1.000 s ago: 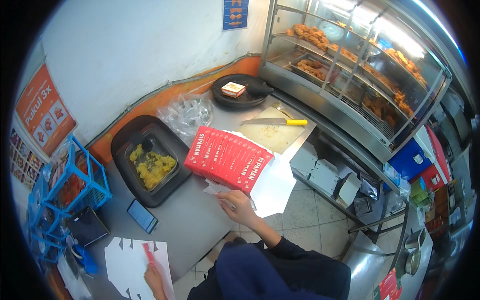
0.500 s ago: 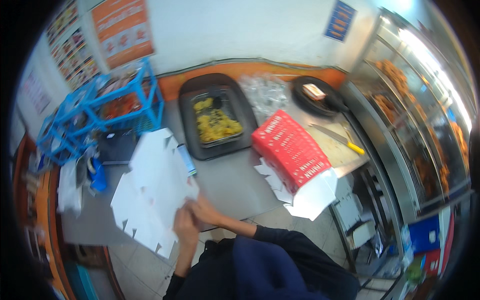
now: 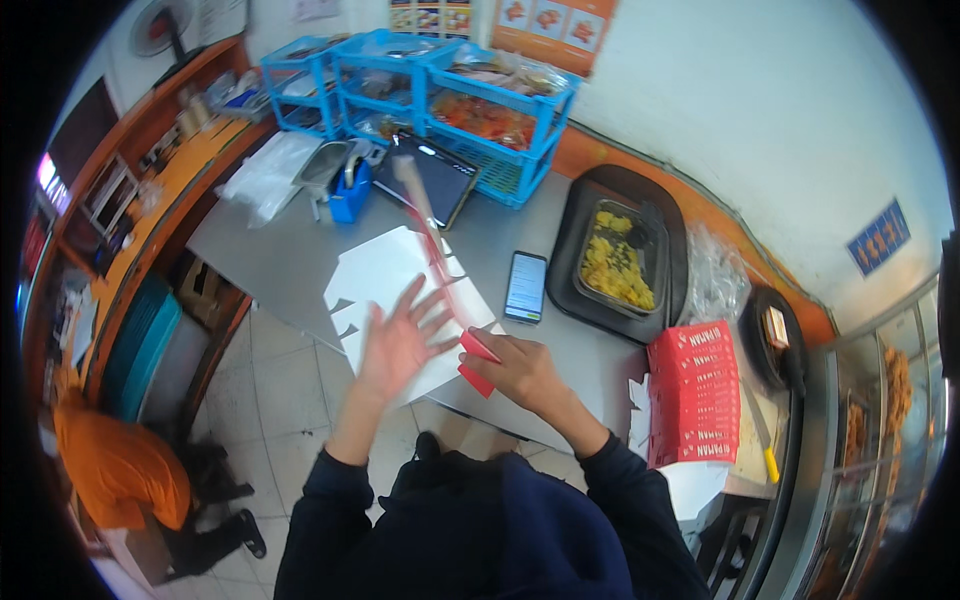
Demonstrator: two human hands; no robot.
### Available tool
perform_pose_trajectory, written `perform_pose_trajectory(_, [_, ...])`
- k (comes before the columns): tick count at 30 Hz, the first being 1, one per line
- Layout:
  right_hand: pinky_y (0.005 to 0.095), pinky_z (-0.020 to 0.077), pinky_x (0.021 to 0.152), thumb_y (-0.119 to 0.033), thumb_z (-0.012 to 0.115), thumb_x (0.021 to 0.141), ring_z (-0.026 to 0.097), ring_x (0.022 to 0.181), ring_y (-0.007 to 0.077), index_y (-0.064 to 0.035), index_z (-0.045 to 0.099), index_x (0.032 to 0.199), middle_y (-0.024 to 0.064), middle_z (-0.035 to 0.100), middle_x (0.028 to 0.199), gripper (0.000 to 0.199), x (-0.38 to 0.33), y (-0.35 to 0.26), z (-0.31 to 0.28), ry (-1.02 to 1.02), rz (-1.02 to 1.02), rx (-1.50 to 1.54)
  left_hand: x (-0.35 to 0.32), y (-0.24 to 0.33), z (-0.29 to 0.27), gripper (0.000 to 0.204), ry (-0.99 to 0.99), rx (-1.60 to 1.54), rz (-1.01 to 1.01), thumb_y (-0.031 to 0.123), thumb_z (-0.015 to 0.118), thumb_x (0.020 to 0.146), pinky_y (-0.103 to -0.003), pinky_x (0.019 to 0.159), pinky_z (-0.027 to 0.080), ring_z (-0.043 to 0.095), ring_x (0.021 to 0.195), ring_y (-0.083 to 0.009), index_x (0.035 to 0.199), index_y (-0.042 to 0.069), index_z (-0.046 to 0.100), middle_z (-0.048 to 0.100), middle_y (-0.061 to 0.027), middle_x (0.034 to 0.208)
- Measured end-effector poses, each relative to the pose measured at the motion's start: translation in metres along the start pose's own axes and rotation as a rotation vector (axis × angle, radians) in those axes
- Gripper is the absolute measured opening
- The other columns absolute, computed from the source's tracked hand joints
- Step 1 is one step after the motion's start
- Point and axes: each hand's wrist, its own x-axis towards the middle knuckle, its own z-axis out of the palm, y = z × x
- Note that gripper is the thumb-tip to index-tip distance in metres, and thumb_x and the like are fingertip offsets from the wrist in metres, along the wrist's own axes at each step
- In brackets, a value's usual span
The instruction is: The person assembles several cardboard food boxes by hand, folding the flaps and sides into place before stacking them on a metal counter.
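A flat cardboard box blank (image 3: 385, 272), white on its inner face and red outside, lies in front of me at the counter's near edge. My right hand (image 3: 522, 372) pinches its folded red edge. Over the white panel, my left hand (image 3: 402, 345) is spread with its fingers apart, slightly blurred. Part of the blank stands up as a thin, smeared strip. To the right is a red printed box (image 3: 695, 395) with its white flaps unfolded. A phone (image 3: 525, 288) with a lit screen lies just beyond my right hand.
Blue plastic baskets (image 3: 490, 120), a blue tape dispenser (image 3: 350, 190) and a dark tablet (image 3: 425, 172) stand at the back. A glass dish of yellow food (image 3: 620, 265) sits on a black tray. Further right is a yellow-handled knife (image 3: 768, 455). A person in orange (image 3: 120, 460) is at lower left.
The view has swung left, so the counter items sit further right. My left hand has come away from my right hand and spread its fingers. A red part of the blank now shows.
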Motion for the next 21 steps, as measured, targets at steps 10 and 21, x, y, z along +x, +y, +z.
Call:
perform_pose_trajectory(10, [0.0332, 0.0498, 0.064, -0.015, 0.064, 0.072, 0.060, 0.081, 0.0249, -0.0060, 0.061, 0.083, 0.0162, 0.061, 0.093, 0.015, 0.052, -0.007, 0.016, 0.026, 0.053, 1.016, -0.030, 0.019, -0.004, 0.034, 0.169, -0.560, 0.297, 0.014, 0.051, 0.086, -0.035, 0.086, 0.045, 0.054, 0.099, -0.0200, 0.117, 0.004, 0.041, 0.054, -0.0099, 0.109])
perform_pose_trajectory(21, [0.0326, 0.0527, 0.068, -0.001, 0.065, 0.064, 0.059, 0.091, 0.0327, -0.0080, 0.062, 0.090, 0.0078, 0.061, 0.101, 0.027, 0.067, -0.003, 0.004, 0.262, -0.266, 0.006, -0.040, 0.025, 0.038, 0.029, 0.245, 0.411, 0.410, 0.010, 0.040, 0.090, -0.035, 0.087, 0.046, 0.051, 0.104, -0.0195, 0.118, 0.000, 0.039, 0.050, -0.0103, 0.112])
